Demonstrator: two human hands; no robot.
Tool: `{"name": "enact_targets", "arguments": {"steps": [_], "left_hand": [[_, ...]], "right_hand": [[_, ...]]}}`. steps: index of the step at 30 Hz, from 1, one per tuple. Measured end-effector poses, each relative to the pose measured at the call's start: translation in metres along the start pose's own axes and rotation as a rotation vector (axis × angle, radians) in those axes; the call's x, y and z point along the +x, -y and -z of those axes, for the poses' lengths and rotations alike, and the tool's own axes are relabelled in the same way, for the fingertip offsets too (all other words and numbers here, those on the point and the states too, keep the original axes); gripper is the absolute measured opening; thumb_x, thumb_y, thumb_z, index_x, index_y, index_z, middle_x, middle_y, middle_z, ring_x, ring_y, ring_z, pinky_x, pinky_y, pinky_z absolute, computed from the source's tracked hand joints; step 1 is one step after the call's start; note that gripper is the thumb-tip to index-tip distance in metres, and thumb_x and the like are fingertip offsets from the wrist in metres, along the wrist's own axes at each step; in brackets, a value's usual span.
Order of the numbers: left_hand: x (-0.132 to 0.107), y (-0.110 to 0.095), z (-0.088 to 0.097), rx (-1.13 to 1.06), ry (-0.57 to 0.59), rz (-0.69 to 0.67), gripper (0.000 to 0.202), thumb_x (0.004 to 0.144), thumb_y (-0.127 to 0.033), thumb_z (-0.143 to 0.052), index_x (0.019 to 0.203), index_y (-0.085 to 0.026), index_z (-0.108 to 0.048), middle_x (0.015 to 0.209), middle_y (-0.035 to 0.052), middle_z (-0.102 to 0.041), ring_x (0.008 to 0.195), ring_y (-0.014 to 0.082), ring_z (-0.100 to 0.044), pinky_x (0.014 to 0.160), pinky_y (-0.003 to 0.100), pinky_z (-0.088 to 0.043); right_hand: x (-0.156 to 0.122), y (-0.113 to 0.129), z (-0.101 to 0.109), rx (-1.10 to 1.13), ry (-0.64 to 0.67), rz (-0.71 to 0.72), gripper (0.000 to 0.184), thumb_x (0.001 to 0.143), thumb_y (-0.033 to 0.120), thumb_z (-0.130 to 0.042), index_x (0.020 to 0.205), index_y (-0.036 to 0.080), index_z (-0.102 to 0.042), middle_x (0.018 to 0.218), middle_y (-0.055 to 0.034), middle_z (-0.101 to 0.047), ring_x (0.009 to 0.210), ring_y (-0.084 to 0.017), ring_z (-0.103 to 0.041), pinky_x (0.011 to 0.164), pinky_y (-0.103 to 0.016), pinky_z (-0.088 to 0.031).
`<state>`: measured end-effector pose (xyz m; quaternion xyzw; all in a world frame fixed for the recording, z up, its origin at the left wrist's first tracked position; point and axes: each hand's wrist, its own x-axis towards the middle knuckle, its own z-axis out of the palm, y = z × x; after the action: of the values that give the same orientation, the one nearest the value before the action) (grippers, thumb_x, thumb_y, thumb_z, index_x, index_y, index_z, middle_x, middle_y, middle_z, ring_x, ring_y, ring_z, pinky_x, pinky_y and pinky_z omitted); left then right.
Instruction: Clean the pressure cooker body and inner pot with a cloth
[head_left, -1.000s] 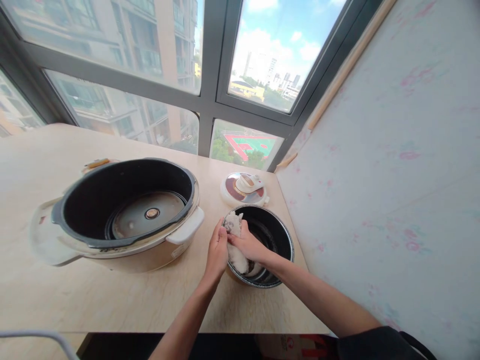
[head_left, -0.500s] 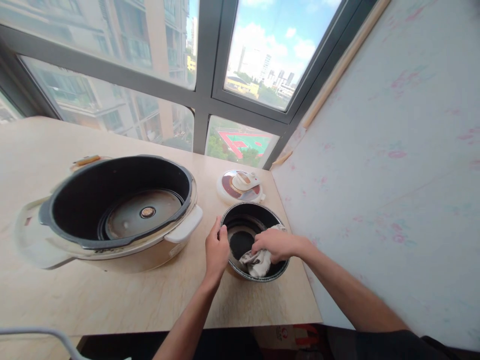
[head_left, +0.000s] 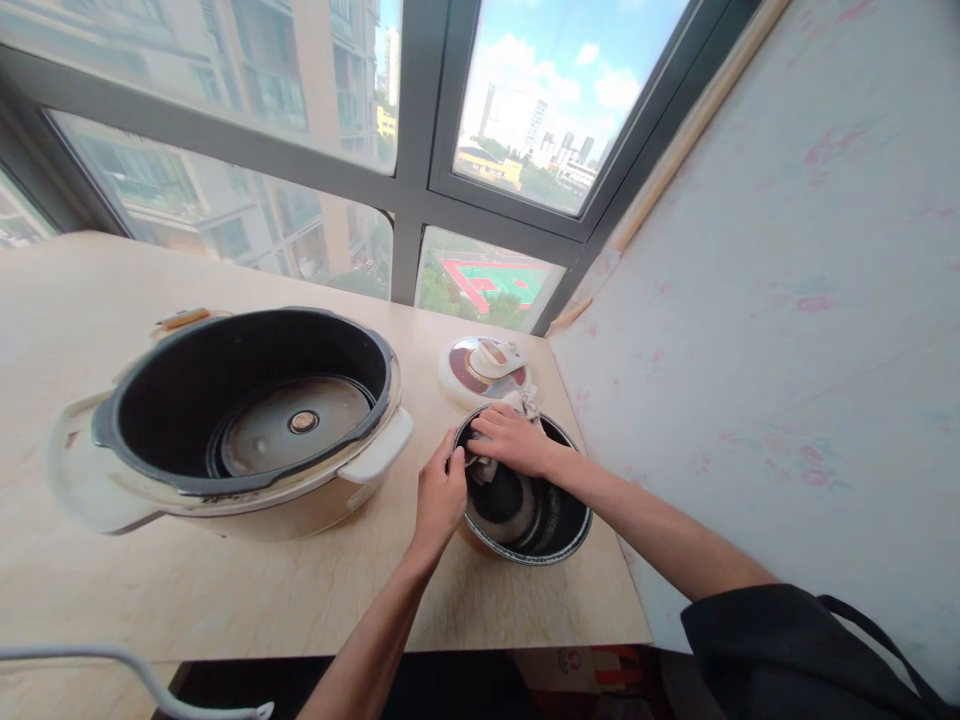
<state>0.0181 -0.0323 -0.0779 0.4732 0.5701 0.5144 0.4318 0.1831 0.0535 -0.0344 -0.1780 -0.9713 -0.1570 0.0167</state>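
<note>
A black round inner pot (head_left: 551,535) stands on the counter near its right end. My left hand (head_left: 441,492) grips its left rim, thumb on the inner side and fingers around the outside. Inside the pot, my right hand (head_left: 511,440) presses a crumpled whitish cloth (head_left: 484,470) against the far left part of the wall. Part of the cloth sticks up behind the hand, over the far rim. To the left sits the pressure cooker body (head_left: 300,510), open at the top, with a dark interior and a metal heating plate (head_left: 300,425) at its bottom.
Behind the pot lies a round white and brown lid (head_left: 487,368). A papered wall (head_left: 750,380) borders the counter (head_left: 247,600) on the right, with window frames (head_left: 412,200) at the back. A grey cable (head_left: 127,660) crosses the front left corner.
My right hand has moved the cloth from the near side of the pot's inside to the far left side. My left hand keeps its hold on the rim. The view has shifted slightly.
</note>
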Motion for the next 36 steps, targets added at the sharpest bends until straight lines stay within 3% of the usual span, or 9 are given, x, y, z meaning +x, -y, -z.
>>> {"name": "enact_targets", "arguments": {"steps": [3, 6, 10, 14, 18, 25, 31, 33, 36], "left_hand": [[-0.003, -0.002, -0.002, -0.018, -0.025, 0.008, 0.048, 0.098, -0.03, -0.045, 0.137, -0.008, -0.062, 0.141, 0.0128, -0.06, 0.136, 0.0229, -0.054, 0.119, 0.038, -0.036], [-0.005, -0.004, -0.005, -0.059, -0.053, 0.023, 0.046, 0.099, -0.029, -0.044, 0.135, -0.01, -0.063, 0.14, 0.0127, -0.061, 0.136, 0.0229, -0.053, 0.12, 0.038, -0.035], [-0.006, -0.002, -0.009, -0.154, -0.094, 0.072, 0.043, 0.1, -0.031, -0.045, 0.131, -0.011, -0.066, 0.14, 0.0147, -0.061, 0.136, 0.0236, -0.053, 0.121, 0.039, -0.033], [-0.007, -0.001, -0.011, -0.216, -0.124, 0.096, 0.04, 0.1, -0.032, -0.046, 0.128, -0.013, -0.068, 0.14, 0.0141, -0.061, 0.136, 0.0234, -0.053, 0.122, 0.04, -0.032], [-0.007, -0.001, -0.011, -0.229, -0.122, 0.087, 0.04, 0.101, -0.033, -0.045, 0.127, -0.012, -0.067, 0.141, 0.0146, -0.06, 0.137, 0.0229, -0.053, 0.121, 0.04, -0.033], [-0.008, -0.001, -0.01, -0.252, -0.116, 0.099, 0.04, 0.102, -0.032, -0.045, 0.129, -0.011, -0.066, 0.141, 0.0144, -0.06, 0.136, 0.0219, -0.053, 0.121, 0.039, -0.034], [-0.009, 0.002, -0.011, -0.287, -0.113, 0.095, 0.041, 0.102, -0.034, -0.048, 0.134, -0.015, -0.065, 0.143, 0.0114, -0.059, 0.138, 0.0209, -0.052, 0.121, 0.038, -0.033], [-0.008, 0.002, -0.011, -0.291, -0.118, 0.095, 0.04, 0.102, -0.034, -0.048, 0.132, -0.015, -0.066, 0.143, 0.0115, -0.059, 0.137, 0.0209, -0.052, 0.121, 0.038, -0.033], [-0.007, 0.003, -0.009, -0.289, -0.115, 0.092, 0.038, 0.101, -0.033, -0.05, 0.13, -0.016, -0.067, 0.141, 0.0113, -0.06, 0.137, 0.0219, -0.053, 0.121, 0.039, -0.033]], "right_hand": [[0.01, 0.011, -0.002, 0.058, -0.146, 0.132, 0.027, 0.104, 0.019, -0.045, 0.087, 0.019, -0.066, 0.093, -0.0075, -0.057, 0.096, -0.021, -0.046, 0.098, -0.039, -0.041], [0.009, 0.023, 0.001, 0.225, -0.21, 0.16, 0.03, 0.102, 0.014, -0.043, 0.08, 0.02, -0.062, 0.09, -0.0076, -0.055, 0.099, -0.021, -0.047, 0.102, -0.041, -0.044], [0.002, 0.033, 0.014, 0.378, -0.174, 0.196, 0.03, 0.102, 0.013, -0.04, 0.086, 0.023, -0.064, 0.096, -0.008, -0.057, 0.104, -0.019, -0.05, 0.106, -0.042, -0.045], [-0.004, 0.04, 0.032, 0.342, -0.061, 0.232, 0.035, 0.103, 0.014, -0.034, 0.091, 0.022, -0.066, 0.101, -0.0086, -0.061, 0.106, -0.018, -0.053, 0.107, -0.039, -0.045], [-0.014, 0.04, 0.041, 0.311, -0.034, 0.162, 0.033, 0.103, 0.015, -0.035, 0.101, 0.023, -0.067, 0.115, -0.0078, -0.064, 0.109, -0.019, -0.055, 0.11, -0.042, -0.042], [-0.043, 0.025, 0.043, 0.492, -0.053, -0.287, 0.05, 0.078, 0.002, -0.048, 0.123, 0.02, -0.062, 0.122, -0.0125, -0.063, 0.113, -0.025, -0.056, 0.097, -0.042, -0.046], [-0.057, 0.028, 0.043, 0.855, -0.068, -1.188, 0.047, 0.084, 0.047, -0.066, 0.116, 0.018, -0.048, 0.119, -0.0147, -0.063, 0.111, -0.03, -0.061, 0.097, -0.046, -0.047], [-0.058, 0.029, 0.034, 0.932, -0.054, -1.314, 0.05, 0.084, 0.052, -0.065, 0.113, 0.019, -0.041, 0.123, -0.017, -0.06, 0.115, -0.03, -0.06, 0.1, -0.048, -0.046], [-0.057, 0.031, 0.015, 0.91, -0.125, -1.333, 0.052, 0.08, 0.047, -0.068, 0.11, 0.022, -0.033, 0.13, -0.0184, -0.055, 0.124, -0.031, -0.056, 0.107, -0.05, -0.041]]}}
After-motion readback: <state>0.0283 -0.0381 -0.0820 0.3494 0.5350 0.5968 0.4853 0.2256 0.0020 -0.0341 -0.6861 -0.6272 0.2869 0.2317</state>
